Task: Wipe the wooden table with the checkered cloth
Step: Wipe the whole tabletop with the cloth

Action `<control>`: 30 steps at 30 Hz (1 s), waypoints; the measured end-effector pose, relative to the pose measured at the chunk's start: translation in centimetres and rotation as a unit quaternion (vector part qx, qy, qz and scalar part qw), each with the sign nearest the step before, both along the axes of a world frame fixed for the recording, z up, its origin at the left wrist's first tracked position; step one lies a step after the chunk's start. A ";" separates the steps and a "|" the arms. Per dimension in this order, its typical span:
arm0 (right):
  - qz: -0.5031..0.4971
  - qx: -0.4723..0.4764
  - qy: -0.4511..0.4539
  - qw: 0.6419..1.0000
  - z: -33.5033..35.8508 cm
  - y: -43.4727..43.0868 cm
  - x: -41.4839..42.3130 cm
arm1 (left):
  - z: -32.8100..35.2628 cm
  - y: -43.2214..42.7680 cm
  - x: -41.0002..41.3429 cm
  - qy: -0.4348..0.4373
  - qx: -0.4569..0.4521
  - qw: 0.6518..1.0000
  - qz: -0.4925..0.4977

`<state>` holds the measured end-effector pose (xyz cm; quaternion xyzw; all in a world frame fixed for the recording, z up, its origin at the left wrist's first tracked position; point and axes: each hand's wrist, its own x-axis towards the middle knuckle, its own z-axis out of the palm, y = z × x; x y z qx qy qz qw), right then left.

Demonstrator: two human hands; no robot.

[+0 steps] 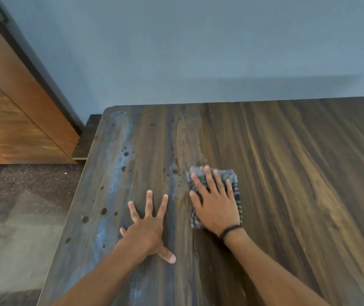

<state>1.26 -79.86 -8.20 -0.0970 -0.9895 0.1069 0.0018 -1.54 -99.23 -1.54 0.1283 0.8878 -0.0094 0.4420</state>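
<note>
The dark wooden table point(287, 173) fills the right and lower part of the view. Dusty pale streaks and several dark droplet spots point(125, 153) mark its left side. A folded grey checkered cloth point(236, 191) lies flat near the table's middle. My right hand point(212, 202) presses down on the cloth with straight, spread fingers; a black band circles that wrist. My left hand point(148, 228) rests flat on the bare wood just left of the cloth, fingers splayed, holding nothing.
A blue-grey wall point(198, 51) runs along the table's far edge. A brown wooden cabinet point(11, 111) stands at the left, with a dark ledge point(88, 140) beside the table's corner. The floor point(11, 217) lies below the table's left edge.
</note>
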 end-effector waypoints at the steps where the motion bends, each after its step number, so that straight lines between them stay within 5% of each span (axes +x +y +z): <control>1: 0.025 -0.005 -0.001 1.000 -0.2 0.6 1.5 | 0.0 0.0 0.0 0.002 -0.001 1.000 -0.002; 6: -0.085 -0.011 -0.036 0.996 1.5 2.5 -5.2 | 0.9 1.0 -0.5 -0.015 -0.038 0.999 -0.016; 11: 0.032 -0.009 0.004 0.999 0.1 1.4 -2.4 | 1.3 2.0 -0.5 -0.028 -0.059 0.998 -0.018; 16: -0.075 -0.004 -0.017 0.997 0.9 2.2 -8.2 | 0.4 2.4 -1.2 -0.056 -0.090 0.994 -0.016; 20: 0.019 -0.013 -0.016 1.000 0.4 3.6 -6.9 | -1.7 2.4 -1.4 -0.030 -0.116 0.993 0.018; 24: -0.073 -0.027 -0.033 0.996 1.6 4.1 -11.3 | -3.2 2.7 -1.6 0.004 -0.115 0.993 0.025; 30: 0.030 -0.028 -0.008 0.999 0.9 5.2 -8.3 | -0.4 2.3 -4.2 0.001 -0.098 0.995 0.000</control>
